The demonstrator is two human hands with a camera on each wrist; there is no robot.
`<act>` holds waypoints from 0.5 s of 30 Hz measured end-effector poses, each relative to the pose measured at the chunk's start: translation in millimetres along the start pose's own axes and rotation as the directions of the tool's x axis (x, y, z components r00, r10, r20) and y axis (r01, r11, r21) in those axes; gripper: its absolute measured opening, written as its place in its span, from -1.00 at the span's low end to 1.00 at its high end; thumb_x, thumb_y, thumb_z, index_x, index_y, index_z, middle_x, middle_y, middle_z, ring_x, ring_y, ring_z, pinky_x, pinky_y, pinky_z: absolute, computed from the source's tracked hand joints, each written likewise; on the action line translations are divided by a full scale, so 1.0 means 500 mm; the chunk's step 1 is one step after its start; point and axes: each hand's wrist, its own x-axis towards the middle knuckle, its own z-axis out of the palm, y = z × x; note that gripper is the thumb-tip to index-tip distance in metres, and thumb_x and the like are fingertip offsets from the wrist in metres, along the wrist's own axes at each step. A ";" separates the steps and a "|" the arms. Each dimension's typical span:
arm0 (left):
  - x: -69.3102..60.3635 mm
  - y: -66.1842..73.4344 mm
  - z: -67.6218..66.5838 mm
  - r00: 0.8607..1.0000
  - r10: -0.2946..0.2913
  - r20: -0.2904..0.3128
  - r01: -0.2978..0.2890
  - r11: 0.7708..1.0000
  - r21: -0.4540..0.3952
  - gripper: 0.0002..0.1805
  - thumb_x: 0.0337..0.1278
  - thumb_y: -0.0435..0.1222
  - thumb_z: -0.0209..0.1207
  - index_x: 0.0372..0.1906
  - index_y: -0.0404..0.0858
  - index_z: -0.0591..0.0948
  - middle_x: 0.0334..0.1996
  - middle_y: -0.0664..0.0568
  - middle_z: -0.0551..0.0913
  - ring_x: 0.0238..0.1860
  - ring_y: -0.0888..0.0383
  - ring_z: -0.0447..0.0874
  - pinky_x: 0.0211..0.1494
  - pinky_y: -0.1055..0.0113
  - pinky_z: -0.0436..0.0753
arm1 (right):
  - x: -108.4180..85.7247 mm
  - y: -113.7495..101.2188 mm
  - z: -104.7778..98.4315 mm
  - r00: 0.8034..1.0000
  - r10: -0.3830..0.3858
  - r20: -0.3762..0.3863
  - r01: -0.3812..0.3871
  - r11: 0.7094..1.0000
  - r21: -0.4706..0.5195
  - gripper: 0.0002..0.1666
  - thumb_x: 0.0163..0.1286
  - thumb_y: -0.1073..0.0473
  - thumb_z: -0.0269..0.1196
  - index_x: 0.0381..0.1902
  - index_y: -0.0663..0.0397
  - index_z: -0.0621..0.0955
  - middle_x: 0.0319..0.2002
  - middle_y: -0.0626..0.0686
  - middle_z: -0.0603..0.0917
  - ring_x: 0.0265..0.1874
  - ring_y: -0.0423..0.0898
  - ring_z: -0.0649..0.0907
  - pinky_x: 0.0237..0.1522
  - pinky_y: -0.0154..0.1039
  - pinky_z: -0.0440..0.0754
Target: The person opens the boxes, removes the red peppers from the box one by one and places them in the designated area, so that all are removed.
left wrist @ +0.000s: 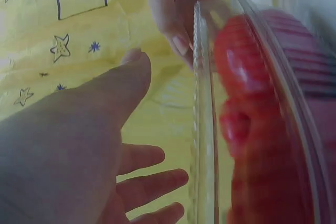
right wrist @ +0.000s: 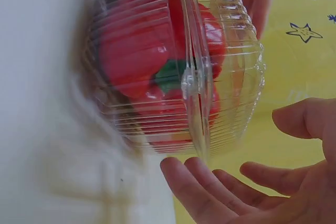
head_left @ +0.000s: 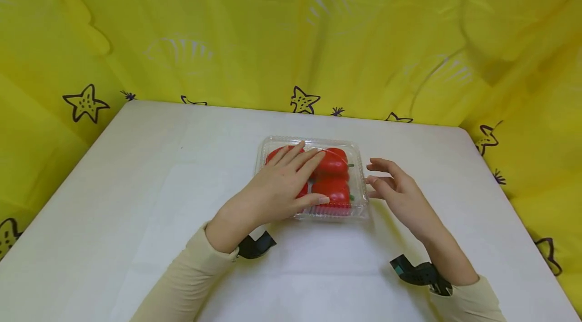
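Note:
A clear plastic clamshell container (head_left: 357,208) stands on the white table, its lid down over the base. Several red bell peppers (head_left: 334,193) with green stems lie inside; the right wrist view shows one green stem (right wrist: 170,74) through the ribbed wall. Spread over the lid is my left hand (head_left: 277,185), fingers straight; whether its palm touches the plastic, I cannot tell. Beside the container's right edge hovers my right hand (head_left: 404,198), with loosely bent fingers and nothing in its grasp. Its fingertips (right wrist: 176,169) are close to the container's side.
The white table (head_left: 127,185) extends around the container. A yellow curtain (head_left: 254,34) with drawn starfish and shells hangs behind and along the sides. Dark camera mounts (head_left: 420,274) are strapped at both wrists, below cream sleeves (head_left: 191,276).

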 end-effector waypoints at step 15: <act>0.065 0.096 0.043 0.985 0.171 0.011 -0.171 0.977 0.128 -0.14 0.30 0.30 -0.04 0.53 -0.10 0.19 0.48 0.03 0.31 0.56 -0.03 0.12 0.61 0.04 0.12 | -0.008 0.041 0.012 0.984 0.058 0.169 -0.117 0.923 0.367 -0.39 0.58 0.21 -0.07 0.46 0.36 0.11 -0.02 0.02 0.52 -0.14 -0.25 0.59 -0.13 -0.26 0.75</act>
